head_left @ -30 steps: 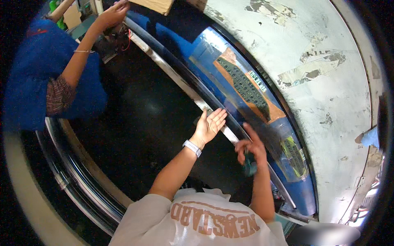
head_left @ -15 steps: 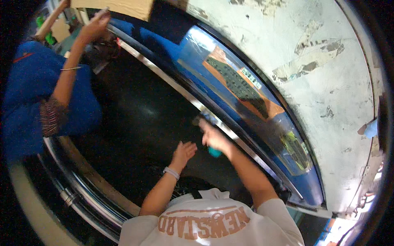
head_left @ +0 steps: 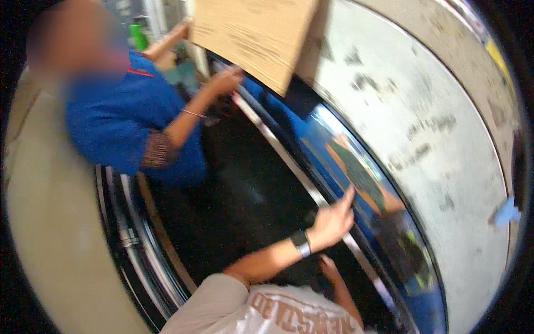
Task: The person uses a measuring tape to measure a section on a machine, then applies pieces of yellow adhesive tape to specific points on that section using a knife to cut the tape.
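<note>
Pointing with an index finger apart from the bent others, the left hand (head_left: 332,222) hovers over the metal rail (head_left: 283,156) beside the blue cylinder (head_left: 321,160); blur leaves me unable to tell whether the right hand's (head_left: 329,266) fingers are apart or together. Probably heavy, stiff and smooth, the cylinder seems best gripped at its ends, sparing the green plate (head_left: 359,172). Rail and pale panel (head_left: 439,150) hem it closely, so the dark hollow (head_left: 245,183) offers more room.

L hand (head_left: 332,224) over rail (head_left: 278,146), ctr; contact unclear. R hand (head_left: 329,267) nearer, L of rail. Panel (head_left: 429,305) immed. R of rail, plate (head_left: 359,177) on it; sheet (head_left: 445,181) R of panel. Co-worker (head_left: 130,119) far L; board (head_left: 253,39) far ctr; pipes (head_left: 140,253) near L.
</note>
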Demonstrator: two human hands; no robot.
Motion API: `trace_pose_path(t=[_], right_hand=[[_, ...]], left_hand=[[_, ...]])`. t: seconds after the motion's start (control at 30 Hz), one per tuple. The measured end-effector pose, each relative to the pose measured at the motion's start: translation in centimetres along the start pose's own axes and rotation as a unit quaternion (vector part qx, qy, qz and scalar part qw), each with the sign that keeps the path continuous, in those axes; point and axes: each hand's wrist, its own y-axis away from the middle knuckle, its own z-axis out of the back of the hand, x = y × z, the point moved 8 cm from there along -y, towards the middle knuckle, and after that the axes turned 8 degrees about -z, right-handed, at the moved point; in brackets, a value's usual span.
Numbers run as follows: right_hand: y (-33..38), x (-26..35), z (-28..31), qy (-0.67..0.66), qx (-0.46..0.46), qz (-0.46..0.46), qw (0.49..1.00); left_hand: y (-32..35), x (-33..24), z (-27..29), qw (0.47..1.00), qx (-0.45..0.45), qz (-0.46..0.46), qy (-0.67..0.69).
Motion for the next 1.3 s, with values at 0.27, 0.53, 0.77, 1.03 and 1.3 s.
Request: trace_pose_path(t=[0.27, 0.53, 0.77, 1.03, 1.3], right_hand=[[2.3, -0.1, -1.9, -0.164, 0.148, -0.320, 0.921], [5.3, -1.9, -5.9, -0.154, 0.142, -0.284, 0.936], [6.1, -2.8, -7.3, -0.033, 0.131, -0.336, 0.932], [0.4, 26.6, 13.4, -0.179, -0.013, -0.181, 0.967], [13.2, 61.6, 49.3, 0.313, -0.694, 0.224, 0.608]], left_hand=[[25.6, 23.8, -13.2, 0.821, 0.534, 0.164, -0.121], [28.1, 29.5, -9.1, 0.931, 0.262, 0.241, -0.085], [24.3, 28.6, -9.3, 0.895, 0.413, 0.158, -0.049], [10.3, 27.5, -5.6, 0.902, 0.422, -0.009, -0.090], [8.4, 23.3, -0.2, 0.843, 0.528, 0.040, -0.098]])
